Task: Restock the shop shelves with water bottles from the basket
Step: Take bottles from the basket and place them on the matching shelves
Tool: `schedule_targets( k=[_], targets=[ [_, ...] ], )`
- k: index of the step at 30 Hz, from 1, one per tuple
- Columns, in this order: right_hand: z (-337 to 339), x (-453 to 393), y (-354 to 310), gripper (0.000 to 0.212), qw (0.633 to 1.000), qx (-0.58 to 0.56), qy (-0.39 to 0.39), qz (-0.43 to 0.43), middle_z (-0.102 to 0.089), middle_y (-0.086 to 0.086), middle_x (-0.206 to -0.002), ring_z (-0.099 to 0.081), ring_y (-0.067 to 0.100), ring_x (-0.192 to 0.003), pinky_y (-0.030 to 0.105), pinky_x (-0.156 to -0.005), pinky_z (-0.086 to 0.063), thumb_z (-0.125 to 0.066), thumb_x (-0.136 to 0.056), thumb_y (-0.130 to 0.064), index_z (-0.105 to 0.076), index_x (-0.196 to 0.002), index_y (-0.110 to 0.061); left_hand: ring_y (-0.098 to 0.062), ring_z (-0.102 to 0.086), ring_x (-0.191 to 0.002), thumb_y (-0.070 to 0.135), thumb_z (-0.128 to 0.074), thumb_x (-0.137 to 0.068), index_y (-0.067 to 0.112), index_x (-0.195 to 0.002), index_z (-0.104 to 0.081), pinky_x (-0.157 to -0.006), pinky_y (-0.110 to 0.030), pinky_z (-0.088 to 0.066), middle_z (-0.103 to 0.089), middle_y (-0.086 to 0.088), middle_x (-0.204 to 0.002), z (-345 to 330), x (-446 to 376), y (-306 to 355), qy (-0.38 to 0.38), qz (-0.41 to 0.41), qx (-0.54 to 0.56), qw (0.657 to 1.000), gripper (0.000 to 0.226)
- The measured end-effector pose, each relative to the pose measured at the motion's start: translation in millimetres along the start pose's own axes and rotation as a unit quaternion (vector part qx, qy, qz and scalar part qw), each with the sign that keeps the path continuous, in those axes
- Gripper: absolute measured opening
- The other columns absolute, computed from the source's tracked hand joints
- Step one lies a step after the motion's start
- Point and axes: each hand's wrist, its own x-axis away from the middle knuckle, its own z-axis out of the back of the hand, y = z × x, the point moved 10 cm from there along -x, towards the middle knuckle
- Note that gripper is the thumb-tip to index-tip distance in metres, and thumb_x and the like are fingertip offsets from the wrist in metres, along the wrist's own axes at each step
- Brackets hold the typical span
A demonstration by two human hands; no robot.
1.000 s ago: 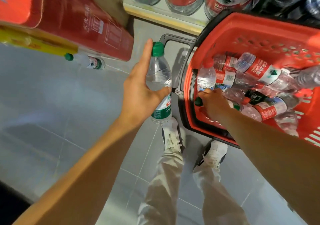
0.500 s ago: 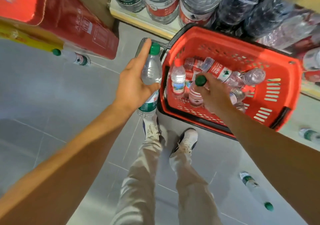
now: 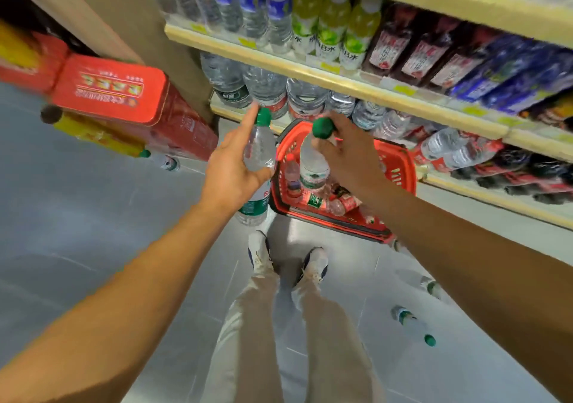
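Observation:
My left hand (image 3: 231, 173) grips a clear water bottle (image 3: 259, 154) with a green cap and green label, held upright above the floor just left of the basket. My right hand (image 3: 347, 151) holds a second green-capped water bottle (image 3: 313, 162) near its neck, lifted above the red plastic basket (image 3: 400, 167). The basket stands on the floor against the bottom shelf and holds several bottles with red and green labels. The shop shelves (image 3: 341, 77) rise behind it, packed with water and drink bottles.
Red cartons (image 3: 121, 92) are stacked at the left. Loose green-capped bottles lie on the grey floor: one by the cartons (image 3: 164, 161), two at the right (image 3: 412, 325). My feet (image 3: 288, 260) stand just in front of the basket.
My right hand has lifted a green-capped bottle out of the basket and raised it. My view has tilted up, so the shelves now show. The left hand keeps its bottle.

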Motion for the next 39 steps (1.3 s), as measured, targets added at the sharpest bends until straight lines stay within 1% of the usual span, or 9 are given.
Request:
schedule_targets(
  k=[4,8,12,20,22,27,30,34,39],
  targets=[
    [38,18,-81,0.027,0.999,-0.026,0.027,0.024,-0.059,-0.009,-0.085,-0.053,0.005,-0.077,0.014,-0.066,-0.037,-0.065,-0.088,-0.021,-0.061,-0.115,-0.017,-0.021,-0.048,-0.128,0.017,-0.087,-0.071,0.03,-0.157,-0.019,-0.098,-0.026,-0.038,-0.054,-0.006,-0.14,68,16,55,0.03,-0.03,-0.016,0.999,0.11],
    [70,32,-162,0.029,0.998,-0.013,0.031,0.056,-0.062,-0.006,-0.096,-0.054,0.013,-0.088,0.029,-0.073,-0.039,-0.066,-0.089,-0.025,-0.059,-0.117,-0.02,-0.025,-0.051,-0.128,0.022,-0.088,-0.07,0.038,-0.156,-0.016,-0.102,-0.036,-0.042,-0.054,-0.005,-0.141,137,30,97,0.056,-0.054,-0.021,0.997,0.113],
    [103,45,-246,0.032,0.989,0.022,0.083,0.123,-0.06,-0.004,-0.089,-0.051,0.015,-0.079,0.029,-0.067,-0.034,-0.069,-0.087,-0.025,-0.062,-0.117,-0.015,-0.023,-0.044,-0.138,0.023,-0.089,-0.071,0.036,-0.157,-0.015,-0.107,-0.035,-0.04,-0.045,-0.002,-0.152,205,46,129,0.099,-0.082,-0.018,0.991,0.114],
    [136,73,-392,0.03,0.965,0.032,0.176,0.193,-0.06,-0.007,-0.097,-0.051,0.01,-0.087,0.019,-0.069,-0.035,-0.067,-0.088,-0.027,-0.062,-0.116,-0.019,-0.023,-0.045,-0.135,0.022,-0.088,-0.071,0.036,-0.157,-0.017,-0.097,-0.031,-0.042,-0.046,0.001,-0.151,341,84,161,0.186,-0.135,0.002,0.973,0.113],
    [138,81,-427,0.028,0.957,0.028,0.199,0.207,-0.06,-0.007,-0.093,-0.052,0.011,-0.085,0.023,-0.07,-0.037,-0.067,-0.089,-0.026,-0.064,-0.115,-0.017,-0.02,-0.046,-0.134,0.021,-0.088,-0.071,0.037,-0.156,-0.017,-0.093,-0.025,-0.04,-0.047,0.004,-0.15,372,95,165,0.205,-0.154,0.018,0.967,0.112],
    [135,98,-498,0.032,0.942,0.025,0.241,0.232,-0.059,-0.005,-0.092,-0.052,0.013,-0.084,0.027,-0.073,-0.038,-0.066,-0.09,-0.029,-0.062,-0.118,-0.016,-0.017,-0.044,-0.137,0.022,-0.089,-0.07,0.038,-0.156,-0.017,-0.098,-0.021,-0.036,-0.043,0.006,-0.153,438,114,182,0.232,-0.207,0.022,0.95,0.114],
    [135,107,-531,0.031,0.931,0.029,0.265,0.248,-0.058,-0.008,-0.091,-0.052,0.011,-0.085,0.024,-0.074,-0.041,-0.065,-0.09,-0.027,-0.062,-0.118,-0.016,-0.013,-0.053,-0.122,0.021,-0.09,-0.068,0.037,-0.156,-0.017,-0.091,-0.016,-0.035,-0.045,0.006,-0.151,468,119,190,0.246,-0.228,0.026,0.942,0.115],
    [143,113,-574,0.027,0.912,0.054,0.287,0.286,-0.06,-0.005,-0.088,-0.053,0.013,-0.081,0.022,-0.068,-0.036,-0.067,-0.089,-0.025,-0.063,-0.114,-0.015,-0.014,-0.041,-0.139,0.024,-0.091,-0.066,0.039,-0.156,-0.016,-0.101,-0.021,-0.034,-0.045,0.004,-0.152,500,116,196,0.251,-0.243,0.043,0.936,0.118],
    [158,97,-616,0.028,0.897,0.075,0.306,0.31,-0.066,0.0,-0.096,-0.058,0.018,-0.087,0.029,-0.076,-0.042,-0.066,-0.089,-0.023,-0.063,-0.115,-0.013,-0.013,-0.048,-0.131,0.025,-0.089,-0.07,0.04,-0.156,-0.013,-0.103,-0.016,-0.033,-0.046,0.001,-0.151,535,99,202,0.257,-0.239,0.054,0.935,0.115]
  ],
)
